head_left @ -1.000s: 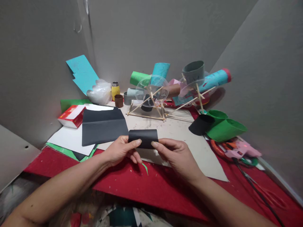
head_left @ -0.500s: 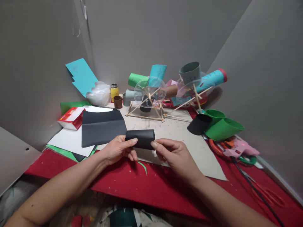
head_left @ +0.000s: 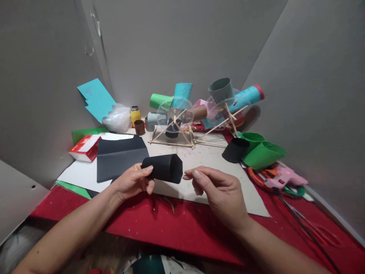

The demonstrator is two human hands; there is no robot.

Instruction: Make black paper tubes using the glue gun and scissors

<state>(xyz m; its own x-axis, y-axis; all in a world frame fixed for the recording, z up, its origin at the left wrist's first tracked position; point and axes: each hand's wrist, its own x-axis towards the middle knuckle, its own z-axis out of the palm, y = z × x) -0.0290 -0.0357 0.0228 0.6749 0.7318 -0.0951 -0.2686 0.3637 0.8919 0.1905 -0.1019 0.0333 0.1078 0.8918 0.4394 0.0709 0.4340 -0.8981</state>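
My left hand (head_left: 132, 182) pinches one end of a black paper roll (head_left: 164, 168), holding it above a grey card sheet (head_left: 225, 182) on the red table cover (head_left: 182, 224). The roll's open end points right toward my right hand (head_left: 218, 192). That hand hovers just right of the roll with fingers loosely curled and nothing in them, not touching the paper. A flat black paper sheet (head_left: 119, 156) lies on white paper to the left.
At the back stands a stick frame (head_left: 175, 131) with clear discs and coloured paper tubes. Green paper cups (head_left: 264, 154) and a black cup (head_left: 235, 149) lie at the right, a pink glue gun (head_left: 285, 177) beyond. A red box (head_left: 85, 147), yellow bottle (head_left: 135, 115) and plastic bag sit left.
The black paper, held flat between both hands a second ago, is now rolled into a tube. My right hand has let go and drawn slightly right; the left holds it alone.
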